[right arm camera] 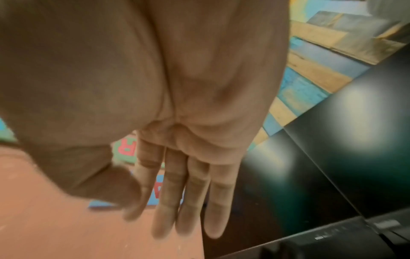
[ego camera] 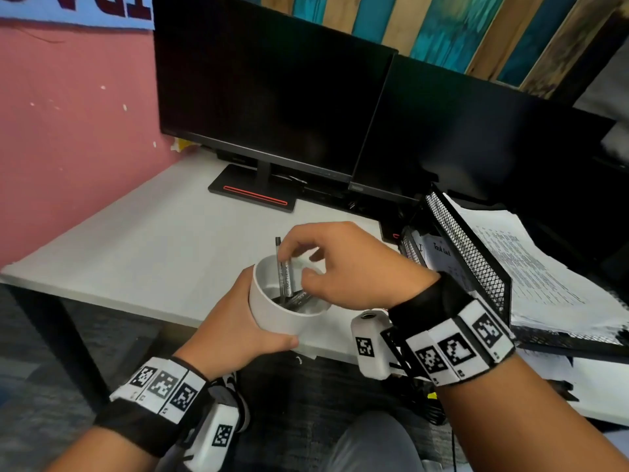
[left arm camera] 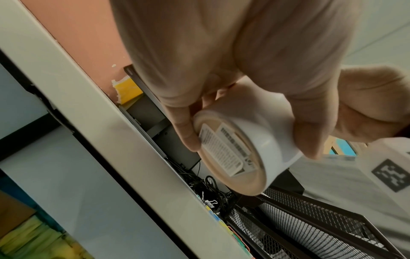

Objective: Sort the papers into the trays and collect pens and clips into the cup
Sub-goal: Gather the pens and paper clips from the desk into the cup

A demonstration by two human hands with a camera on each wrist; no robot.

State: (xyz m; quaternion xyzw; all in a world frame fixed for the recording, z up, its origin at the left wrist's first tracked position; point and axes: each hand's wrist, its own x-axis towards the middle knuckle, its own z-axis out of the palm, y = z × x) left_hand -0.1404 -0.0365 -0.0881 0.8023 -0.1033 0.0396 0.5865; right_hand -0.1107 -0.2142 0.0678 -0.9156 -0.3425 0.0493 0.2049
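The left hand (ego camera: 235, 321) wraps its fingers and thumb round the white cup (ego camera: 284, 313), holding it off the desk (ego camera: 143, 253) at the near edge, low in the middle of the head view. From the left wrist, the cup's labelled base (left arm camera: 230, 154) faces the camera. The right hand (ego camera: 343, 267) hovers over the cup's mouth, fingers bent down at the top of a pen (ego camera: 284, 270) that stands in the cup with others; whether it pinches the pen I cannot tell, and the right wrist view shows its fingers (right arm camera: 175, 192) stretched out straight. At the right, papers (ego camera: 531, 260) lie in black mesh trays (ego camera: 476, 260). Two dark monitors (ego camera: 272, 90) fill the upper frame.
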